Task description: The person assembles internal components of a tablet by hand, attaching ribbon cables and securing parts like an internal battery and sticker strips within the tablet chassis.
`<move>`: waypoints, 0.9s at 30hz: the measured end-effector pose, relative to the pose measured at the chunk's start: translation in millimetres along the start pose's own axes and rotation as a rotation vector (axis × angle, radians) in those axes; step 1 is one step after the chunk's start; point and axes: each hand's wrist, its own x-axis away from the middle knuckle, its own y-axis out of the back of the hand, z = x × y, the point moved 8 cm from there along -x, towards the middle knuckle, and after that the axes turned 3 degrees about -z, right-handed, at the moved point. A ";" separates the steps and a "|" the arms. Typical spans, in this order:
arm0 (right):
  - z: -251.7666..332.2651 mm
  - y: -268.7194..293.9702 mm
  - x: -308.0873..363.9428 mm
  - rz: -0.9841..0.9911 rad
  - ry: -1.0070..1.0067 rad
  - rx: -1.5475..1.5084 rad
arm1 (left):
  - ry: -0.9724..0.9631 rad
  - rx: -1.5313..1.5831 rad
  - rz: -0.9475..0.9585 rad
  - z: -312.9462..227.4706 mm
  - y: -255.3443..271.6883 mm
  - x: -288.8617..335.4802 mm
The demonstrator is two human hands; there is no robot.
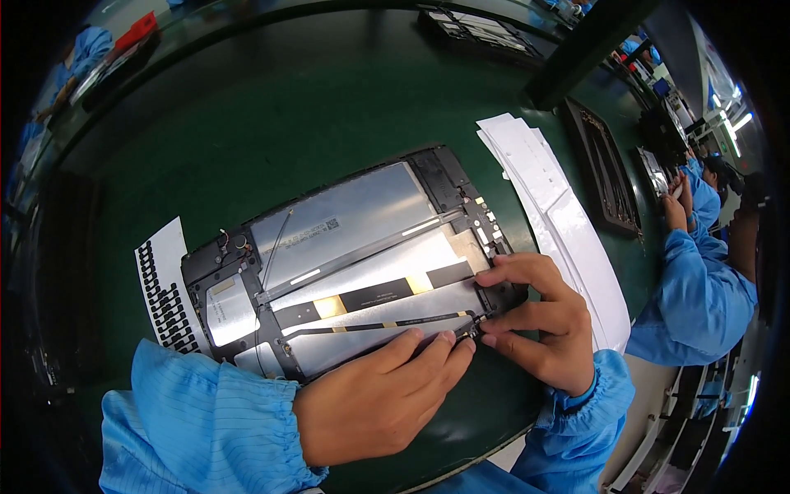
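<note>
An opened tablet (362, 272) lies on the green bench, tilted, its silver battery (346, 216) and inner parts facing up. A wide black flex cable (374, 295) with gold patches crosses its lower half. Below that runs a thin black cable (383, 324) toward the right edge. My left hand (387, 403) lies along the tablet's near edge, fingers stretched out, fingertips near the lower right corner. At that corner, my right hand (543, 321) has thumb and middle finger closed over a tiny part by the thin cable's end. Its index fingertip touches the tablet's right side.
A white sheet with black stickers (164, 284) lies left of the tablet, and white sheets (559, 222) are stacked to its right. Beyond them is a black tray (601, 165). A green post (588, 53) rises at the back. A co-worker's blue sleeve (691, 296) is at the right.
</note>
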 end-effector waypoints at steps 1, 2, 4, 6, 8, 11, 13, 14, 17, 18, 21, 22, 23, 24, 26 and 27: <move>1.1 0.4 -0.1 -0.007 0.020 0.011 | 0.004 0.007 -0.009 0.4 -0.6 -0.1; 2.2 0.6 -0.5 -0.013 0.040 0.023 | 0.009 0.015 -0.019 1.1 -1.0 0.0; 2.3 0.2 -1.0 -0.018 0.050 0.028 | 0.014 0.037 -0.031 2.1 -1.3 -0.4; 2.9 -0.6 -1.8 -0.021 0.058 0.031 | 0.019 0.061 -0.043 2.7 -1.7 -0.6; 6.6 -0.1 -3.3 -0.036 0.095 0.046 | 0.032 0.058 -0.058 3.5 -1.1 -1.0; 11.4 -0.9 -6.0 -0.056 0.120 0.062 | 0.038 0.013 -0.018 1.4 2.7 -1.6; 12.9 0.7 -4.1 -0.096 0.130 0.082 | 0.034 0.007 -0.014 0.6 3.8 -2.8; 10.0 0.1 -1.8 -0.097 0.098 0.048 | 0.037 0.005 -0.008 -0.3 4.3 -2.9; -2.3 5.9 4.3 -0.115 0.113 -0.006 | 0.079 0.155 -0.043 3.1 2.6 -5.6; -8.9 7.8 5.7 -0.107 0.055 -0.088 | 0.083 0.218 -0.048 3.9 2.9 -4.5; -20.5 10.6 9.4 -0.148 -0.048 -0.337 | 0.094 0.244 -0.023 -3.7 19.9 6.7; -23.7 11.0 10.2 -0.151 -0.063 -0.348 | 0.080 0.232 -0.011 -6.9 23.2 9.6; -26.8 11.8 10.6 -0.154 -0.081 -0.359 | 0.097 0.231 0.003 -7.0 25.1 12.2; -21.5 11.5 7.9 -0.138 -0.052 -0.307 | 0.124 0.231 0.019 -7.0 27.0 14.0; -20.9 10.4 7.2 -0.159 -0.025 -0.287 | 0.112 0.213 -0.008 -5.5 21.5 7.6; -18.1 9.3 6.4 -0.164 0.007 -0.258 | 0.110 0.197 -0.050 -3.5 19.5 3.0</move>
